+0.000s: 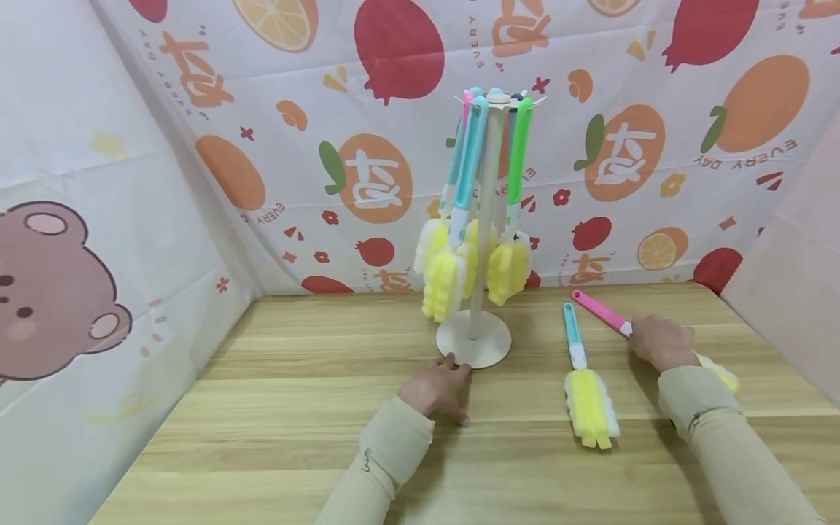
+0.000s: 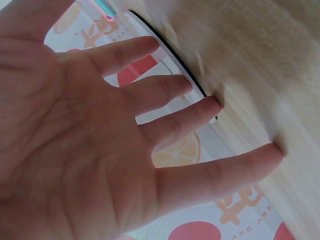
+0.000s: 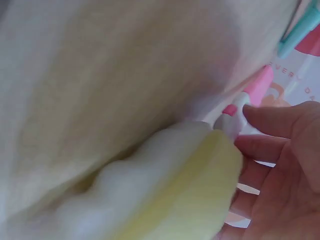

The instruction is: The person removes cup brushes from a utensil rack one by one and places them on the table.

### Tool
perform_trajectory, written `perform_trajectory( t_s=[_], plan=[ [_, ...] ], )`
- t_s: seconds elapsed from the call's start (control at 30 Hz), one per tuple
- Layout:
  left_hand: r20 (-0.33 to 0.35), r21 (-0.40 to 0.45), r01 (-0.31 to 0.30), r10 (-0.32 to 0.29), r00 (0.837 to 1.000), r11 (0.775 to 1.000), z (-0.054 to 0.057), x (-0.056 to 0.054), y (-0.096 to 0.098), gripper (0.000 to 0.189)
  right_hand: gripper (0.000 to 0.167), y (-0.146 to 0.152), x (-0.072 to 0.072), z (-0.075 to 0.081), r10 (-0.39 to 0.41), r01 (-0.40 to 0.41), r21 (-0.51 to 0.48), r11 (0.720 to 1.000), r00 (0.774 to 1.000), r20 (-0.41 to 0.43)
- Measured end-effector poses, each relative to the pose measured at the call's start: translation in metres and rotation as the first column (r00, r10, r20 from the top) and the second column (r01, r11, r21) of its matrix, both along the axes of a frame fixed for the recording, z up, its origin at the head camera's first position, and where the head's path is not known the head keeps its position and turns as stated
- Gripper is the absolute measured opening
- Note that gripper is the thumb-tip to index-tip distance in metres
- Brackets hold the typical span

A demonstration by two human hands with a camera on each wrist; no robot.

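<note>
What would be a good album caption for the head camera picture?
Left hand touches the brush stand; right hand pinches a pink-handled brush beside a blue-handled brush.

A makeshift booth is suggested: the wooden worktop (image 1: 275, 408) is walled by fruit-printed cloth (image 1: 420, 160) and bear-printed cloth (image 1: 105, 233)

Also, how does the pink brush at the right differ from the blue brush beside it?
The pink brush has a pink handle, the blue brush a light blue one.
The right grip holds the pink brush; no grip touches the blue brush.
In the head view, the pink brush slants strongly, while the blue brush lies closer to vertical.
Both have yellow and white sponge heads.
</note>
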State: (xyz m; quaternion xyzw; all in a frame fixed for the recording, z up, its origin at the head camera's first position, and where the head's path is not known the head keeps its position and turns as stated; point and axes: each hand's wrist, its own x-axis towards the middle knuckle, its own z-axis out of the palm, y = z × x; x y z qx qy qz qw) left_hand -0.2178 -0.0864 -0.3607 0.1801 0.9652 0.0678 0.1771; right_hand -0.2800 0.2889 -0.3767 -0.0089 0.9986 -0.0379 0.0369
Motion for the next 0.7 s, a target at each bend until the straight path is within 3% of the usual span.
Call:
perform_trajectory(
  t_s=[0.27,0.7],
  plan=[
    [-0.008,-0.009,0.007,-0.007,1.000,1.000,0.001,-0.001,0.002,0.082,0.030,-0.002,-0.001,0.007,-0.001,-0.002,-0.031,1.000,0.995,-0.095],
    [-0.007,-0.011,0.004,-0.004,1.000,1.000,0.001,0.000,0.002,0.082,0.033,-0.011,-0.002,0.025,-0.039,-0.010,-0.266,0.964,0.983,-0.178]
  ],
)
